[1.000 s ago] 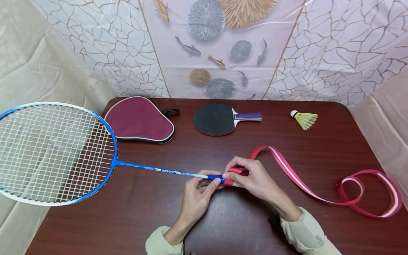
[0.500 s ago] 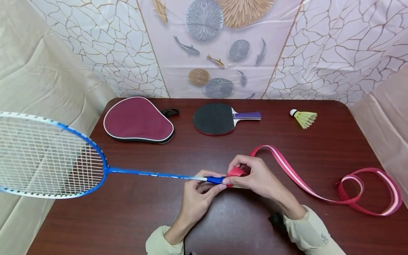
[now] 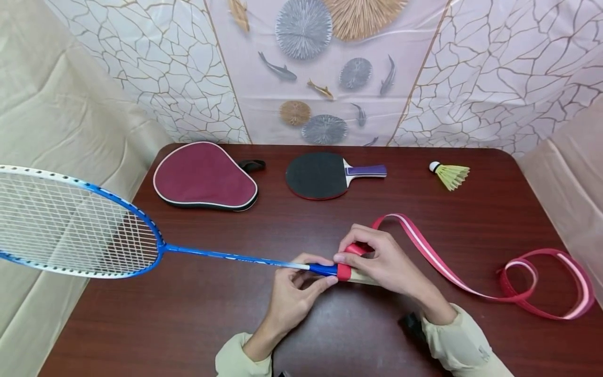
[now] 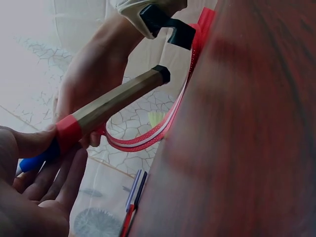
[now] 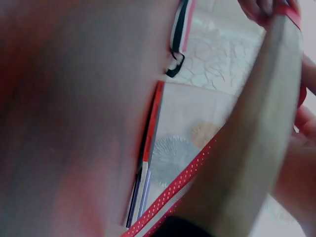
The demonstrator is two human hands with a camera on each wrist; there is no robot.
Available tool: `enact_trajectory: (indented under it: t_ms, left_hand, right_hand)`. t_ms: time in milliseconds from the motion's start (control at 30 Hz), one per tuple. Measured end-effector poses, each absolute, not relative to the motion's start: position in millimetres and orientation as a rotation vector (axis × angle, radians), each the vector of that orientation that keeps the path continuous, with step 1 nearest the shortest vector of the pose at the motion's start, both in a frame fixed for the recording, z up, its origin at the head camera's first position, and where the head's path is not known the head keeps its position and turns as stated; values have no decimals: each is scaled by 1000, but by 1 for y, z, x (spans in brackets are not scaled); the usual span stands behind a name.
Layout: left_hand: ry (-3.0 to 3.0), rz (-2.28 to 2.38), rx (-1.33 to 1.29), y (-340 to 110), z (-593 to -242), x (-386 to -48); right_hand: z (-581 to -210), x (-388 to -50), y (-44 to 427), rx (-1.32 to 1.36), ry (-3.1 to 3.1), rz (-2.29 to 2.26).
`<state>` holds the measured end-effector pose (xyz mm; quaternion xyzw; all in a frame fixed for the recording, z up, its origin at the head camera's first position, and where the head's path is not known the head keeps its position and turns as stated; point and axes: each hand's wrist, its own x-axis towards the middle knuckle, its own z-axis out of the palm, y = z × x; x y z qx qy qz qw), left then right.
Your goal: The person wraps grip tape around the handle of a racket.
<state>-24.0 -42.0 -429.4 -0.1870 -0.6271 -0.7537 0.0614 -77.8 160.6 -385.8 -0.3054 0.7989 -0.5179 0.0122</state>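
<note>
Pinching the racket [image 3: 235, 256] at its blue cone [image 3: 323, 269], the left hand [image 3: 289, 298] has thumb and fingers closed about the joint between shaft and handle. Just beside it, the right hand [image 3: 383, 262] grips the red tape [image 3: 427, 254] between thumb and fingertips. A band of that tape already circles the handle, touching the cone's wider end. From this band the bare wooden handle [image 4: 118, 101] extends toward the person's right, ending in a black cap [image 4: 162, 74]; the left wrist view shows it clear of the table [image 3: 188, 314]. The racket's long axis runs roughly left to right across the body, strung head [image 3: 70, 225] to the left, so the right hand is nearer the uncovered wood and its palm partly hides it from above. Past that hand the tape arches away, then curls loosely on the table at right. Farther off lie a maroon case [image 3: 204, 175], a dark paddle [image 3: 316, 176] and a yellow shuttlecock [image 3: 450, 176].
</note>
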Motion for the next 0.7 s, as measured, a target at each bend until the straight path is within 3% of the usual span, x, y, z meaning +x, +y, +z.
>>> enact_trajectory:
  t_ms: [267, 700]
  left_hand:
    - [-1799, -2360, -603, -46, -432, -27]
    - [-1867, -2325, -555, -48, -437, -29]
  right_hand:
    - [-360, -65, 141, -825, 2534, -1608]
    - [-395, -72, 147, -724, 2534, -1577]
